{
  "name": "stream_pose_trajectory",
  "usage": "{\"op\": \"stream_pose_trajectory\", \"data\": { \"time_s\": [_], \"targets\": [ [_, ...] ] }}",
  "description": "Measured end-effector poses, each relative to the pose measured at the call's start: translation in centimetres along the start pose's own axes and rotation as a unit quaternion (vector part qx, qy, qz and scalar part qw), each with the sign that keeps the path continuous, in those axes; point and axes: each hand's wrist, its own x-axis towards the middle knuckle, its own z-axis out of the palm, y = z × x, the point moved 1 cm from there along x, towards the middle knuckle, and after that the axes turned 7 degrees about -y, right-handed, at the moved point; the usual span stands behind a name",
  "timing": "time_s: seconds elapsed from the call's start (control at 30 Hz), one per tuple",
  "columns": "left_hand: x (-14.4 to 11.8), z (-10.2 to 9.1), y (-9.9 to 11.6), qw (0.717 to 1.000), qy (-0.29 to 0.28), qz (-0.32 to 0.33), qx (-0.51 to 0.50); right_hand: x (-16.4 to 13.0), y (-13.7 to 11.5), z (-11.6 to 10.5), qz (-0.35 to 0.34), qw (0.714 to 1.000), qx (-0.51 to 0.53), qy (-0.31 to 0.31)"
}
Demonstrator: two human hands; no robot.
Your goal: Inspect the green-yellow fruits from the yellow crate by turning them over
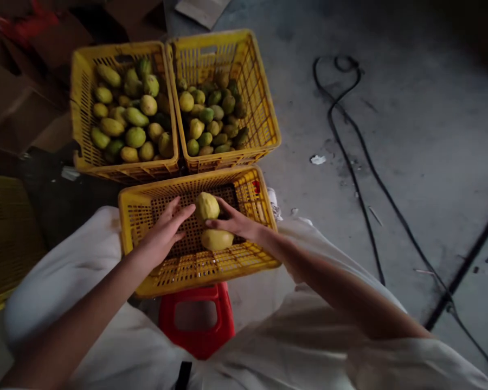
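Hovering splayed, the left hand (165,230) faces the upper yellow fruit (207,205), gripped by the right hand (235,221).

two yellow fruits in my crate

here's the first fruit (207,206), pale yellow and lumpy, its long side running away from me, held in my right hand (235,221) over the crate (244,264)! just nearer me, the second fruit (217,240), smoother, a plump yellow oval, lies crosswise inside that latticed yellow crate; whether the two touch, i can't tell, with my fingers partly in the way!
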Motion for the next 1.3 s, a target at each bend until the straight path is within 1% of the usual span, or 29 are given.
{"op": "stream_pose_trajectory", "data": {
  "time_s": [0.03,0.1,0.17,0.23,0.33,0.4,0.47,0.5,0.57,0.63,0.77,0.97,1.03,1.13,1.2,1.3],
  "targets": [
    [-0.2,0.8,-0.1,1.0,-0.023,0.0,-0.014,-1.3,-1.0,1.3,-0.005,0.999,0.037,-0.011],
    [-0.7,2.4,-0.4,0.997,-0.074,0.019,-0.024,-3.5,-2.7,3.4,0.003,0.995,0.092,-0.033],
    [-1.2,3.4,-0.7,0.996,-0.081,0.036,-0.023,-5.2,-3.6,4.6,0.011,0.991,0.131,-0.035],
    [-1.3,3.9,-1.0,0.997,-0.057,0.021,-0.036,-6.2,-3.8,4.9,0.014,0.988,0.152,-0.025],
    [-0.6,3.9,-0.5,0.993,-0.005,-0.046,-0.104,-6.7,-3.3,4.1,0.015,0.977,0.213,0.002],
    [0.0,3.9,0.7,0.98,0.035,-0.09,-0.171,-6.4,-3.1,3.3,0.005,0.962,0.273,-0.006],
    [0.3,4.0,2.2,0.973,0.055,-0.081,-0.209,-5.8,-3.3,2.6,-0.015,0.947,0.321,-0.02],
    [0.3,4.0,2.9,0.972,0.056,-0.075,-0.214,-5.4,-3.6,2.2,-0.029,0.94,0.339,-0.009],
    [0.2,4.2,3.9,0.974,0.039,-0.064,-0.216,-4.8,-4.3,1.7,-0.051,0.927,0.37,0.034],
    [-0.1,4.4,4.3,0.975,0.019,-0.06,-0.214,-4.4,-4.9,1.4,-0.063,0.919,0.383,0.07],
    [-0.2,4.8,4.1,0.977,-0.011,-0.061,-0.202,-4.1,-5.4,1.4,-0.098,0.917,0.364,0.13],
    [-0.1,5.4,3.6,0.981,-0.025,-0.079,-0.175,-3.2,-5.9,1.4,-0.127,0.908,0.359,0.176],
    [-0.3,5.3,3.7,0.98,-0.017,-0.072,-0.187,-3.1,-6.3,1.3,-0.138,0.906,0.355,0.185],
    [-0.6,5.1,3.9,0.971,-0.002,-0.056,-0.231,-3.2,-6.7,1.0,-0.15,0.913,0.345,0.161],
    [-0.5,4.9,3.9,0.968,-0.003,-0.029,-0.251,-3.3,-6.8,1.0,-0.153,0.916,0.344,0.142],
    [0.0,4.8,3.5,0.971,-0.026,0.025,-0.238,-3.5,-6.6,1.0,-0.149,0.913,0.349,0.15]
  ]
}}
